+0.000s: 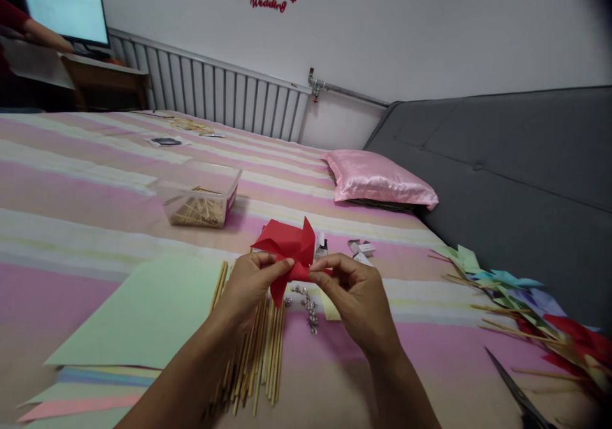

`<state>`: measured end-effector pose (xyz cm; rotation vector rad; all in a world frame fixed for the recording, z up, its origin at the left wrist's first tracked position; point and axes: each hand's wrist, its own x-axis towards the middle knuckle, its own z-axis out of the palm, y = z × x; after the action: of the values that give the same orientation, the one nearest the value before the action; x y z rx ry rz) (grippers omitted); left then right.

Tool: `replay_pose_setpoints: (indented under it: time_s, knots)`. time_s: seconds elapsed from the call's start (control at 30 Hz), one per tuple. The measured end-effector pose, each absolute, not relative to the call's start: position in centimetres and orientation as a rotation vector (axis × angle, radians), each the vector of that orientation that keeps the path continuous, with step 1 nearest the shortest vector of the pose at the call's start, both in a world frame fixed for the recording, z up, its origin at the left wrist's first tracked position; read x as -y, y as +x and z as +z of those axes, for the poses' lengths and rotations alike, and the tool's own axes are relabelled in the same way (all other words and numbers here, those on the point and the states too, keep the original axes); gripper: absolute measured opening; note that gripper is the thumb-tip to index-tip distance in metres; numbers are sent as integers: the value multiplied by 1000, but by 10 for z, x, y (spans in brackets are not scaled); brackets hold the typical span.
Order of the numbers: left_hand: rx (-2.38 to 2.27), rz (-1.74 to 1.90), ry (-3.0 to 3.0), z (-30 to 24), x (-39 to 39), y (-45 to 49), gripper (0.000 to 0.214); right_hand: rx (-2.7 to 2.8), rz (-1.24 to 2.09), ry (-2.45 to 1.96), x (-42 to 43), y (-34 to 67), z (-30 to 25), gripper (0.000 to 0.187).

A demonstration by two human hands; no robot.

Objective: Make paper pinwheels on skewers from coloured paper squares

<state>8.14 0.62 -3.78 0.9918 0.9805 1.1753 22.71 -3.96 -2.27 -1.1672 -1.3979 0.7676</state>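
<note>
A red paper pinwheel with folded, curling blades is held up in front of me. My left hand is closed on its left side, the thumb pressing near the centre. The thumb and forefinger of my right hand pinch together against the pinwheel's right side near its centre; any small thing between those fingertips is too small to make out. Beneath my hands lie a bundle of thin wooden sticks and a cluster of small silvery pieces. A pale yellow paper piece is partly covered by my right hand.
Coloured paper sheets are stacked at left. Behind them stands a clear plastic box of small sticks. Finished pinwheels and scissors lie right, small boxes and a pink pillow beyond. Someone's arm rests by a monitor.
</note>
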Motion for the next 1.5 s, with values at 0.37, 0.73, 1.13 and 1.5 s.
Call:
replay_pose_setpoints:
  time_s: [0.37, 0.73, 1.13, 1.5]
  knots:
    - [-999, 1167, 1209, -34, -1, 82, 24, 1483, 594, -1213, 31, 225, -32, 8]
    - [-961, 1147, 1242, -32, 0, 81, 20, 1410, 628, -1204, 31, 226, -34, 5]
    - [-989, 1199, 1287, -29, 2, 82, 18, 1411, 554, -1275, 35, 222, -29, 5]
    - [-1043, 1195, 1565, -32, 4, 79, 16, 1361, 630, -1272, 34, 219, -28, 11]
